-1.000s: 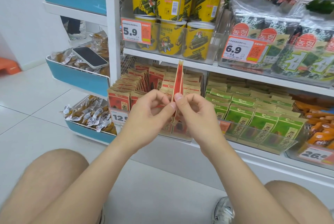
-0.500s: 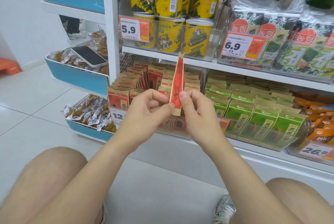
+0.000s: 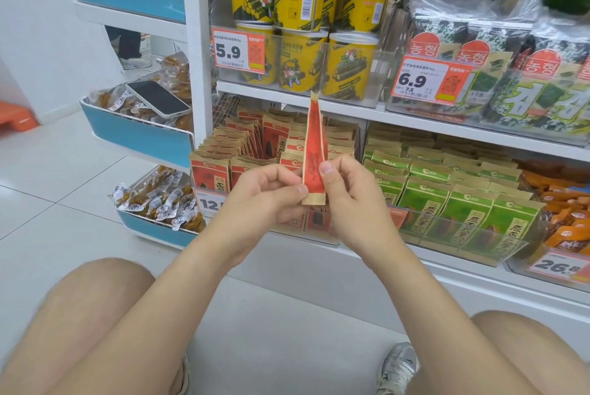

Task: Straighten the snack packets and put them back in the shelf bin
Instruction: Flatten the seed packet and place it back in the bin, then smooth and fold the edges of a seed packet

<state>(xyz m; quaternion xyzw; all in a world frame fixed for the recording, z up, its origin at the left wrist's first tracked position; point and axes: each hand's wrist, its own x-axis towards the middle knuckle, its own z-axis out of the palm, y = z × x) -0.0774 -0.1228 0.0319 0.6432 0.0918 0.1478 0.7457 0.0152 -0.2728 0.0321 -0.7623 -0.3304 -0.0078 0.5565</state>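
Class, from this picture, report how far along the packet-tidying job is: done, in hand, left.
Done: most red packets already stand in rows in the shelf bin. In hand: a single packet, upright and edge-on, pinched between left hand and right hand. Left: returning it to the bin, probably the gap behind the front row.

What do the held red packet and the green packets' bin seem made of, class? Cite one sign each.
Red packet: probably matte kraft-type paper; tan, dull, crimped edges. Bin: apparently clear glossy plastic; the green packets show through its front wall.
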